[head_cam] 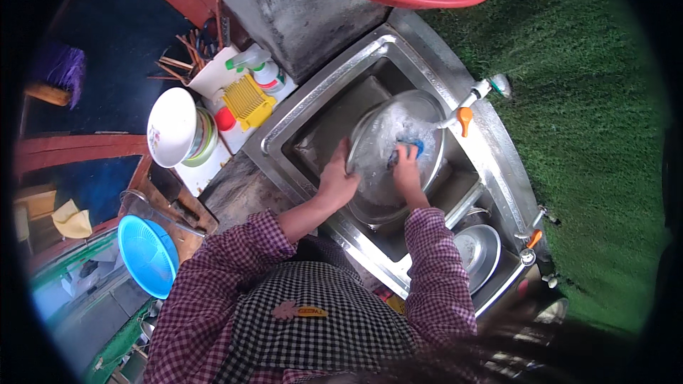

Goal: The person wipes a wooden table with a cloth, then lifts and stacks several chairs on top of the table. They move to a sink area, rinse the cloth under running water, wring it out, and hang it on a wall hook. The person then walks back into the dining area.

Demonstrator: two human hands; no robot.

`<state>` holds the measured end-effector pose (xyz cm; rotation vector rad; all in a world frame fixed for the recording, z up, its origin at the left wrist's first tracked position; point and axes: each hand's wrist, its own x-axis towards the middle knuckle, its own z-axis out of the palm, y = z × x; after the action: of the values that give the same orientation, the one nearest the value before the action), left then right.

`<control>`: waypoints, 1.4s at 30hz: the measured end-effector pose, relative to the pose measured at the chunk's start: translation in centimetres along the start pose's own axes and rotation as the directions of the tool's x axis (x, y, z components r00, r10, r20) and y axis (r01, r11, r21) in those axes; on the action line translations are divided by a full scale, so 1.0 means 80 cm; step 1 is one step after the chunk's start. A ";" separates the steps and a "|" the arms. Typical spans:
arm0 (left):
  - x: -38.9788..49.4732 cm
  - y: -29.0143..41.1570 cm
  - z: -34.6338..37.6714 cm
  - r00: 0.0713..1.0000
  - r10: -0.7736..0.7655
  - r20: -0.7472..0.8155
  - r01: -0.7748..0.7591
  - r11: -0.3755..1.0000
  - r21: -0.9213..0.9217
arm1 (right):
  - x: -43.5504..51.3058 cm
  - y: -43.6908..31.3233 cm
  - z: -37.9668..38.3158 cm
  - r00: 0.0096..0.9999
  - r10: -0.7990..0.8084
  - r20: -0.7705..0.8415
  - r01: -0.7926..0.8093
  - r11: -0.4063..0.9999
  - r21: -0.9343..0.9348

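Note:
A round metal basin (pixel 373 213) is tilted inside the left bowl of a stainless-steel sink (pixel 325 101). Its near-left rim is gripped by my left hand (pixel 338 180), thumb up along the edge. Inside the basin, my right hand (pixel 407 172) presses a blue scrubbing cloth or sponge (pixel 414 145) against the wet metal; the fingers partly hide it. Water pours from a white tap with an orange lever (pixel 465 120) and splashes over the basin's inner face.
Left of the sink, stacked bowls (pixel 173 128), a yellow rack (pixel 248 102) and a spray bottle (pixel 268 76) crowd a white ledge. A blue plastic basket (pixel 148 256) stands lower left. Another metal basin (pixel 478 256) lies in the right sink bowl. A red tub (pixel 427 1) is above.

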<state>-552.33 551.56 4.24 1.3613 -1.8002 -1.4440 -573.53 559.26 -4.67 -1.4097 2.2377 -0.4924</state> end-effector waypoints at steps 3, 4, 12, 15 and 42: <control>-0.001 -0.004 -0.002 0.996 -0.083 0.043 0.081 0.996 0.046 | 0.047 0.015 0.015 0.982 0.190 -0.022 -0.184 0.970 0.161; -0.001 -0.008 -0.003 0.972 -0.209 0.111 0.211 0.977 -0.002 | 0.059 0.019 0.011 0.966 0.259 0.002 -0.256 0.954 0.156; 0.011 -0.008 -0.005 0.996 -0.090 -0.007 0.090 0.996 0.026 | -0.011 0.006 -0.048 0.931 -0.333 -0.151 0.283 0.918 -0.276; 0.002 0.006 -0.004 0.993 -0.105 0.046 0.104 0.995 0.010 | -0.007 0.002 0.000 0.988 -0.149 -0.043 0.145 0.986 -0.082; -0.003 -0.019 -0.014 0.975 -0.197 0.102 0.209 0.971 -0.119 | 0.053 -0.003 -0.030 0.951 0.299 -0.079 -0.232 0.859 0.456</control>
<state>-550.73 551.30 3.29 1.4700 -1.6258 -1.7220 -576.30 555.44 -3.32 -0.8383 2.1970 -0.9636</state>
